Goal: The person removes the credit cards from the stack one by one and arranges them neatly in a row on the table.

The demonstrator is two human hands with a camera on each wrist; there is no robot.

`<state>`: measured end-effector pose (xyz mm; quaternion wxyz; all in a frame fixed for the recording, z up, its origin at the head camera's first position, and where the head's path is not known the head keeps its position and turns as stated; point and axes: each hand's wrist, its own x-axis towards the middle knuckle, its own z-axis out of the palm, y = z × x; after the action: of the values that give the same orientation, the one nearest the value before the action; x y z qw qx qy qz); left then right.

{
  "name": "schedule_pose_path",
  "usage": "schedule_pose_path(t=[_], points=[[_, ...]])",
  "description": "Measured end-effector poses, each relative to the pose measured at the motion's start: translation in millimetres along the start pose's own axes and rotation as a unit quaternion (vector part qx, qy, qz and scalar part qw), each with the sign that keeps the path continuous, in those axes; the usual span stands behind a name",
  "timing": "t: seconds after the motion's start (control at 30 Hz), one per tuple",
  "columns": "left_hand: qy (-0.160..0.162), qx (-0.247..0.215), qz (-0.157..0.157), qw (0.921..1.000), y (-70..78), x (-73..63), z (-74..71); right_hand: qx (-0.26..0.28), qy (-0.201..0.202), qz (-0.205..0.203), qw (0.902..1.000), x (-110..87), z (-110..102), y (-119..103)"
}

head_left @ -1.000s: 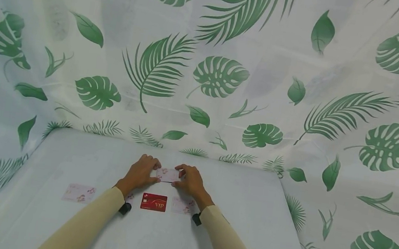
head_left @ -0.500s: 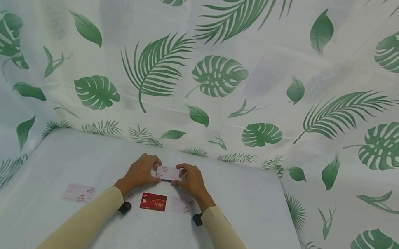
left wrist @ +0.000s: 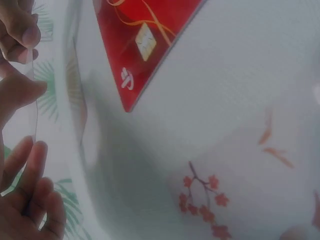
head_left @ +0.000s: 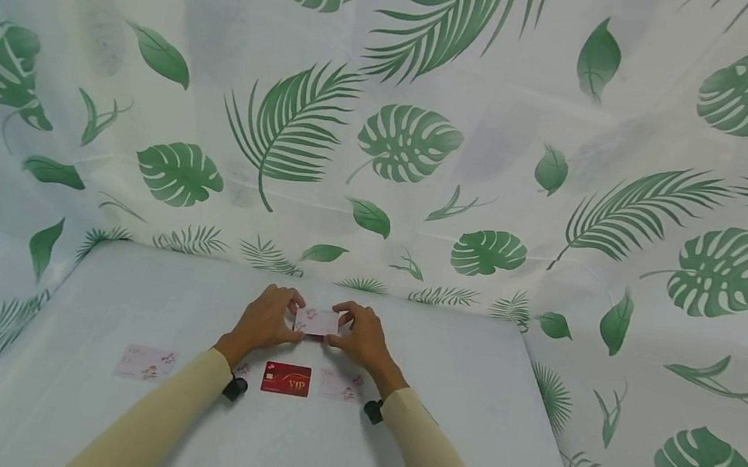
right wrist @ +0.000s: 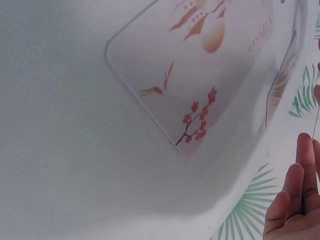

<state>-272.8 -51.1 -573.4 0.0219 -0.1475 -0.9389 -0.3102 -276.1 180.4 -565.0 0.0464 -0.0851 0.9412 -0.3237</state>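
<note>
My left hand [head_left: 269,317] and right hand [head_left: 361,337] pinch a pale pink card with a flower print [head_left: 317,321] by its two short sides, thumbs at the near corners. The card is seen edge-on between fingers in the left wrist view. A thin reddish strip shows just below its near edge; what it belongs to is unclear. Nearer me lies a red VIP card [head_left: 286,379]. To its right is a pale flowered card [head_left: 340,385], partly behind my right wrist. Another pale card [left wrist: 220,200] is mostly hidden by my left arm.
A further pale card [head_left: 145,363] lies at the left. All sit on a white-covered table [head_left: 465,400]. A leaf-printed sheet [head_left: 403,221] rises behind the table and along both sides.
Both hands and the pinched card have risen slightly, moving a little away from me. The reddish strip below the card has become visible. The lying cards stay put.
</note>
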Motion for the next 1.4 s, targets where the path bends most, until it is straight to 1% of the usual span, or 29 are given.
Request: schedule_pose_path(t=[0.17,0.4,0.57,0.8,1.03,1.27,1.4], points=[[0.003,-0.007,0.002,1.0000,4.5,-0.8,-3.2,0.004,0.006,0.001,1.0000,-2.0,-4,-1],[0.002,-0.015,-0.001,0.9999,12.2,-2.0,-6.7,0.007,0.014,-0.017,0.9997,-6.4,-11,2],[-0.007,-0.014,0.003,0.9999,17.9,-2.5,-10.4,0.014,0.017,-0.034,0.9992,-9.4,-16,7],[-0.011,-0.010,0.012,0.9998,24.9,-2.4,-11.2,0.020,0.017,-0.036,0.9990,-15.7,-23,11],[-0.016,-0.013,0.017,0.9997,32.8,-1.3,-10.8,0.025,0.026,-0.052,0.9980,-21.9,-30,15],[-0.003,0.001,0.045,0.9990,38.8,-1.2,-8.2,0.031,0.034,-0.055,0.9974,-29.2,-37,16],[-0.006,-0.003,0.050,0.9987,43.7,-1.8,-8.6,0.027,0.036,-0.053,0.9976,-33.0,-41,17]])
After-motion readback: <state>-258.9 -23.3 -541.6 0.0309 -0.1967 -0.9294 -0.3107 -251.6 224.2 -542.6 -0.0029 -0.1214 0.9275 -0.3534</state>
